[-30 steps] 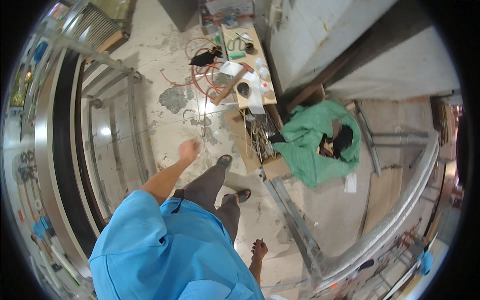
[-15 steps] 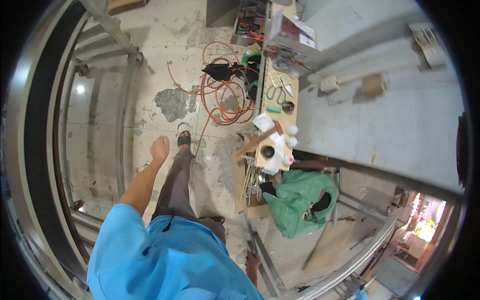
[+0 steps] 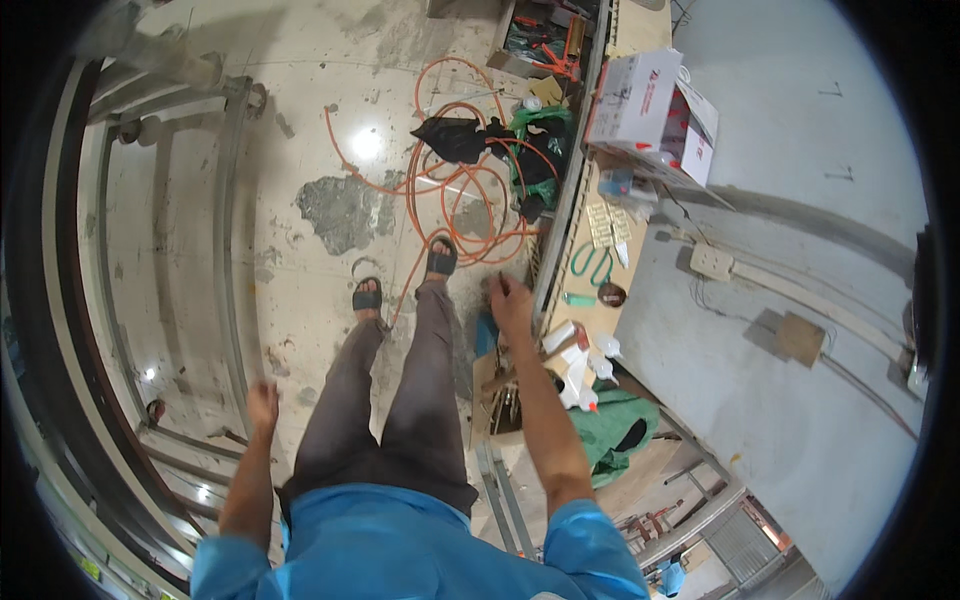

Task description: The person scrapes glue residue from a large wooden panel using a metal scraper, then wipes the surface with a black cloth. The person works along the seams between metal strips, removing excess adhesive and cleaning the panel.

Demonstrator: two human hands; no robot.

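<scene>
My left hand [image 3: 263,405] hangs at my left side beside a grey metal frame [image 3: 228,230], its fingers curled in with nothing seen in them. My right hand [image 3: 511,308] reaches forward at the near left edge of a narrow workbench [image 3: 590,315]. Its fingers are loosely bent and a little apart, and I see nothing held in it. On the bench close to it lie green-handled scissors [image 3: 592,262], a small green piece [image 3: 579,299] and a dark round roll [image 3: 612,294]. My right forearm partly covers a hammer [image 3: 497,381] by its wooden handle.
An orange hose [image 3: 412,190] lies coiled on the floor ahead of my feet, with black cloth [image 3: 450,140] over it. A white carton [image 3: 635,105] stands on the bench. Several white bottles [image 3: 605,345] and green cloth [image 3: 620,425] are at the right. A grey wall [image 3: 760,330] rises beyond.
I have stepped forward, and both feet now show near the hose. My right hand has swung forward to the bench edge. My left hand has swung back toward my side.
</scene>
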